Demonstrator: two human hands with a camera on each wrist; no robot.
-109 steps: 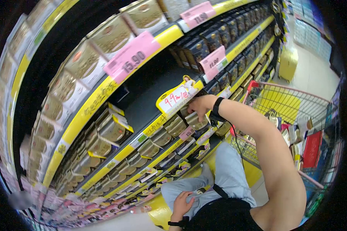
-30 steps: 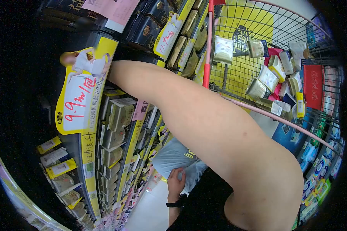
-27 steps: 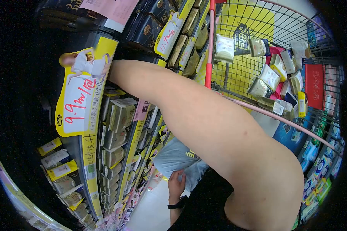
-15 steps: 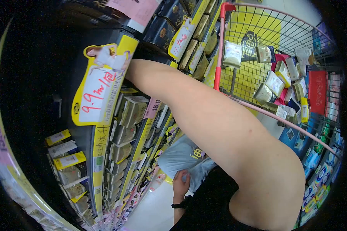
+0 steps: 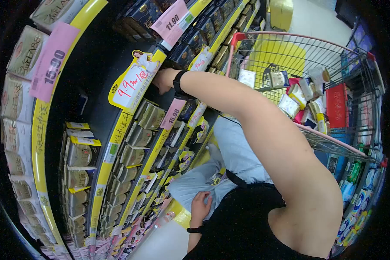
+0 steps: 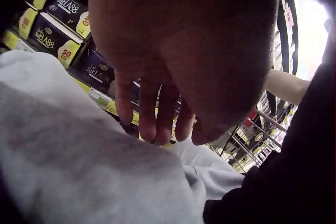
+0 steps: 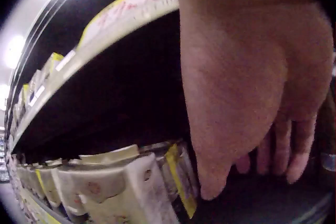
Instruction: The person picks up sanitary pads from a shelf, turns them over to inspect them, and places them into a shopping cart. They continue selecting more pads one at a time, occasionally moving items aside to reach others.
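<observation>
In the head view my right hand (image 5: 164,80) is at the shelf edge, just right of the yellow-edged 9.9 sign (image 5: 133,83), its fingertips partly hidden. The right wrist view shows that hand (image 7: 247,87) with fingers hanging loosely and nothing in them, beside a row of beige packs (image 7: 107,184) on the shelf under the sign. My left hand (image 5: 200,208) rests by the light blue trouser leg (image 5: 184,186), holding nothing; its fingers hang relaxed in the left wrist view (image 6: 178,61).
A shopping cart (image 5: 286,34) with several packs stands at the right. Shelves of beige packs (image 5: 80,156) and dark packs (image 5: 194,40) run along the left, with pink price tags (image 5: 53,62). A yellow suitcase (image 5: 281,14) stands beyond the cart.
My right hand, hidden inside the shelf half a second ago, has come back out to its edge. The head view has shifted, showing more of the legs and upper shelves. My left hand stays low.
</observation>
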